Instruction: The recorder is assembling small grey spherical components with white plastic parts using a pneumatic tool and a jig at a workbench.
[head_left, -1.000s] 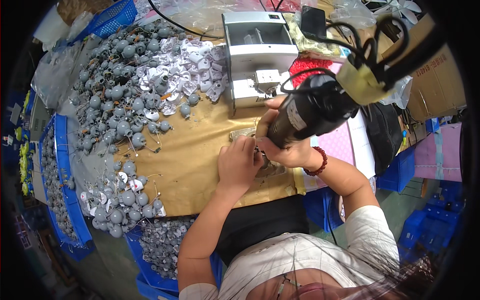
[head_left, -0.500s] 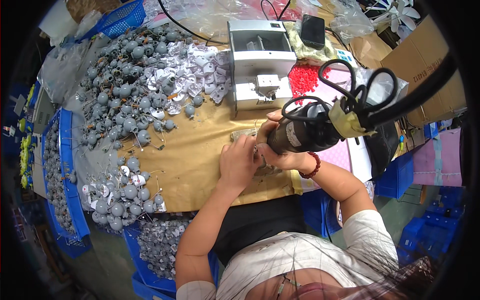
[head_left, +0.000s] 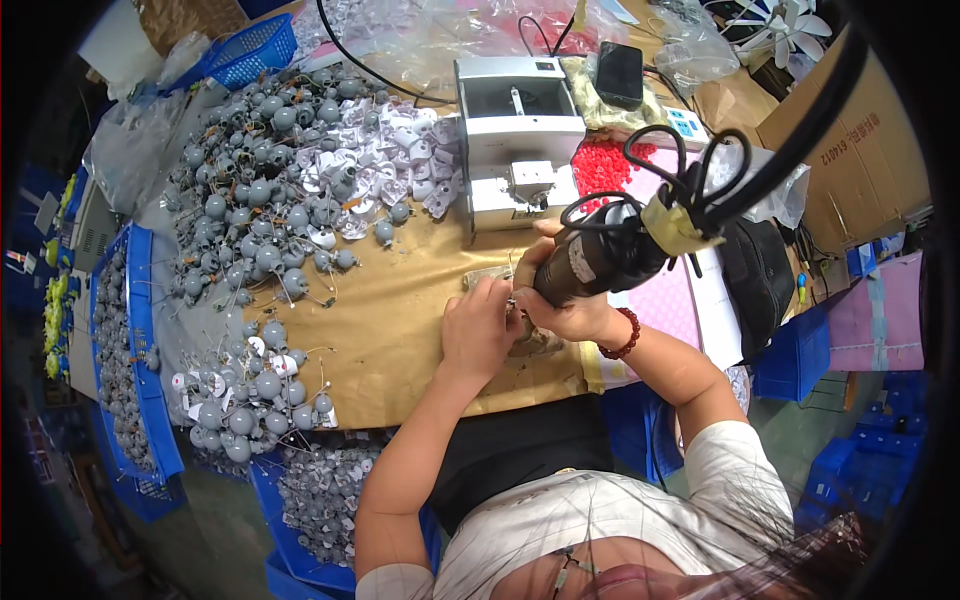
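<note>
My right hand (head_left: 578, 318) is wrapped round the lower end of a black electric screwdriver (head_left: 572, 268), which slants down to the left. Close beside it, my left hand (head_left: 478, 330) has its fingers pinched together at the tool's tip. Whatever small piece they hold is mostly hidden by the fingers. Both hands are over a worn block (head_left: 540, 343) on the brown-covered table (head_left: 385, 345). To the left lie a big heap of grey ball-shaped parts with thin wires (head_left: 250, 210) and a smaller heap (head_left: 250, 395) nearer me.
A white and grey machine (head_left: 522, 125) stands beyond my hands. White plastic parts (head_left: 405, 160) lie to its left, small red pieces (head_left: 603, 168) to its right. The screwdriver's thick cable (head_left: 800, 140) arches at right. Blue bins (head_left: 135, 350) flank the table; a phone (head_left: 619, 72) lies behind.
The view has shifted slightly. Both hands keep nearly the same place and grip, while the screwdriver's upper end and cable have swung a little left. A pale piece inside the machine's opening now stands upright.
</note>
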